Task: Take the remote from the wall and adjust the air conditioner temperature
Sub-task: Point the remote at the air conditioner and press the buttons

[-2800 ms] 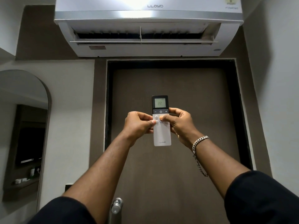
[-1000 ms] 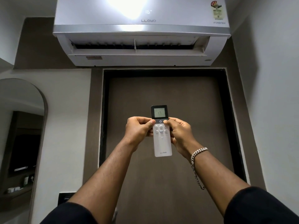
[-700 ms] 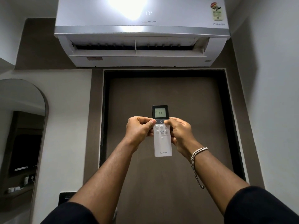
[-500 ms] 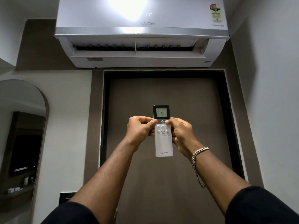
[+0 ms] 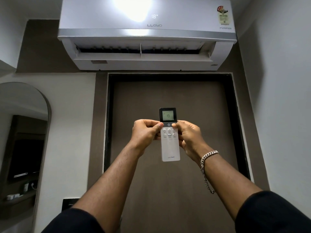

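While both my hands grip the remote (image 5: pixel 170 145) upright | left hand (image 5: pixel 144 133) thumb at screen's base; right hand (image 5: pixel 188 137) thumb opposite | remote reads 19; AC (image 5: pixel 146 34) shows 18

sleeves (image 5: pixel 276 214): dark, pushed up | right wrist: silver chain bracelet (image 5: pixel 207 155)

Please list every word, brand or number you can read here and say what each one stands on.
"18°": front panel of the air conditioner.
"LLOYD": same panel, below the number.
"INVERTER": panel's right end, under the rating sticker, whose print is too small to read.
"19": screen of the remote.
"LLOYD": remote's lower end.
Remote button labels: too small to read.
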Demonstrator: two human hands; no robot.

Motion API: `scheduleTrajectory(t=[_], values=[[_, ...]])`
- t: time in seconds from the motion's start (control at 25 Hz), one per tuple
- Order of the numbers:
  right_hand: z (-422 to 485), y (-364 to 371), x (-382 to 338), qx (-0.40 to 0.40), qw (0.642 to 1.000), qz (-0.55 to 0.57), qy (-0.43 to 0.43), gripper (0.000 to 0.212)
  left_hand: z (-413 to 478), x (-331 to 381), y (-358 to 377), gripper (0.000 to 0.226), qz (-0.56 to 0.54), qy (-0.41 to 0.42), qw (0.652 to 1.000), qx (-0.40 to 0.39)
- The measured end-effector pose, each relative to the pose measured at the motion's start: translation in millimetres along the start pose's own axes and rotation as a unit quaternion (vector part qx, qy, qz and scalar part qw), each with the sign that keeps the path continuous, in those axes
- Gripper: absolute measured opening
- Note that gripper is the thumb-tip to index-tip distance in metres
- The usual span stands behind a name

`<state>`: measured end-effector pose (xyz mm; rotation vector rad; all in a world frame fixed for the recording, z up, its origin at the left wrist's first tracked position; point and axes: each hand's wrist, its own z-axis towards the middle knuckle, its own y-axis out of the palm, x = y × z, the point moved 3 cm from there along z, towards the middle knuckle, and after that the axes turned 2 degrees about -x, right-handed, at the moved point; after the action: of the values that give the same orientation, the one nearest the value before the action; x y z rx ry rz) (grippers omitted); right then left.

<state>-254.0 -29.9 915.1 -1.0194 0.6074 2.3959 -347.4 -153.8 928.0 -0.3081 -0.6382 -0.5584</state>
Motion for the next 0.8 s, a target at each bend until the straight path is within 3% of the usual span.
scheduleTrajectory(t=[0.16, 0.36, 0.56, 0.8], values=[[-7, -1, -11, -0.033, 0.999, 0.017, 0.002, 0.015, -4, 6, 0, 0.011, -0.033, -0.004, 0.999, 0.003], [-20, -13, -19, -0.018, 0.998, -0.057, 0.014, 0.005, -7, 1, 11, 0.012, -0.046, -0.018, 0.999, -0.004], [-55, -74, 14, 0.053, 0.979, -0.159, 0.112, 0.014, -37, -52, 66, 0.014, -0.043, -0.094, 0.993, -0.061], [-154, -202, 104, 0.176, 0.937, -0.174, 0.247, 0.014, -140, -160, 197, 0.010, -0.065, -0.224, 0.959, -0.159]])
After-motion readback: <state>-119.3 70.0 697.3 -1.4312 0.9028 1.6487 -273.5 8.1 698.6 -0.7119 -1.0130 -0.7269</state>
